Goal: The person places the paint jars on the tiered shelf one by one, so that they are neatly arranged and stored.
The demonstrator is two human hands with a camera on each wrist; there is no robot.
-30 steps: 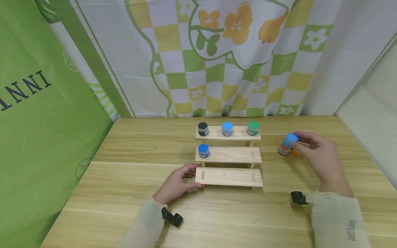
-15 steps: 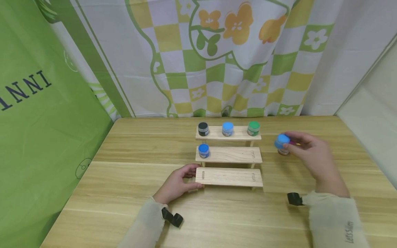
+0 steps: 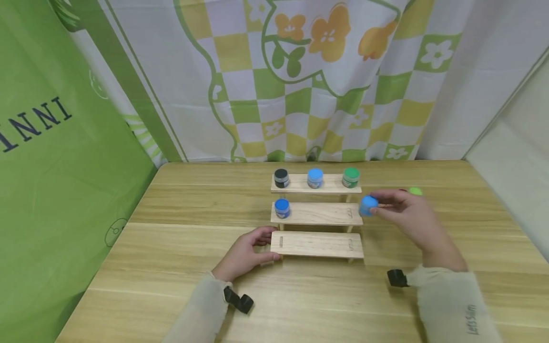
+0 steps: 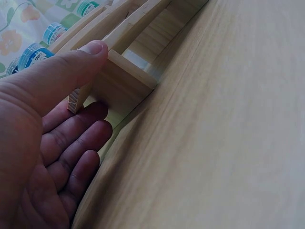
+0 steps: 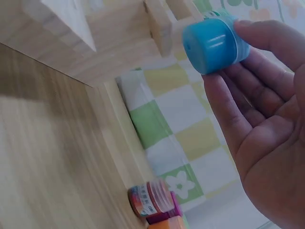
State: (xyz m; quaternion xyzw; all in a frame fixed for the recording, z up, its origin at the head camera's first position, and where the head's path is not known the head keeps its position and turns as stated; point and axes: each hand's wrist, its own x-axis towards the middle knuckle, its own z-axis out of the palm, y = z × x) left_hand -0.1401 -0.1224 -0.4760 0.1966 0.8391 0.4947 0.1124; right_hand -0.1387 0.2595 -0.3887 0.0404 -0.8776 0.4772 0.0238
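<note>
A three-tier wooden rack [image 3: 317, 244] stands mid-table. My left hand [image 3: 246, 253] grips the left end of its lowest tier, thumb at the front edge and fingers behind. Pinched between thumb and fingers of my right hand [image 3: 413, 219] is a small paint jar [image 3: 368, 206] with a light blue lid, tilted in the right wrist view [image 5: 212, 45]. It is off the table, beside the right end of the middle tier. On the top tier sit a black jar [image 3: 281, 178], a light blue jar [image 3: 315, 178] and a green jar [image 3: 350, 177]. A dark blue jar [image 3: 282, 208] occupies the middle tier's left end.
Behind my right hand a light green lid [image 3: 415, 191] shows. The right wrist view has a clear-lidded jar [image 5: 148, 198], a magenta one [image 5: 166, 214] and an orange one [image 5: 167, 223] on the table. A patterned curtain [image 3: 266, 90] hangs behind the table.
My right hand has carried the light blue jar leftward from the jars on the right to the middle tier's right end. My left hand keeps its place on the rack.
</note>
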